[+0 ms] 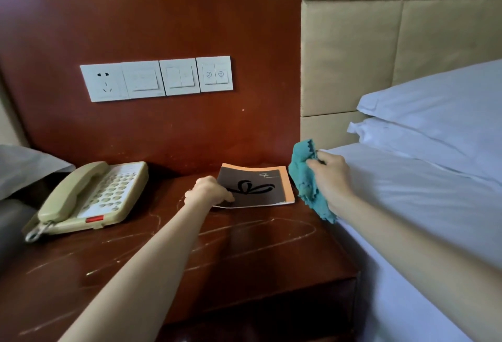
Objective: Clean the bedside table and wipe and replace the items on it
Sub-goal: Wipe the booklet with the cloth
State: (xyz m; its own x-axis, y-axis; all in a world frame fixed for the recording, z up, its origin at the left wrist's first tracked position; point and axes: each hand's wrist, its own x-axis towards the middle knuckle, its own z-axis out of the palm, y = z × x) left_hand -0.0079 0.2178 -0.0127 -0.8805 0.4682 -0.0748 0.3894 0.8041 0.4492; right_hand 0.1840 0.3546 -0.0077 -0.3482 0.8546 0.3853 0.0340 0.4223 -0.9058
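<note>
A dark booklet [258, 184] with an orange border and a black bow drawing lies at the back right of the brown bedside table [244, 254]. My left hand [207, 191] pinches the booklet's front left corner, which is lifted slightly off the table. My right hand [330, 176] grips a crumpled teal cloth [305, 178] just right of the booklet, above the table's right edge. A beige corded telephone [92, 197] sits at the table's left side.
A bed with a white sheet [407, 205] and two stacked white pillows [434, 124] borders the table on the right. White wall switches and a socket [157, 78] are set in the wooden panel behind. A grey pillow [24, 167] lies at far left. The tabletop shows scratches.
</note>
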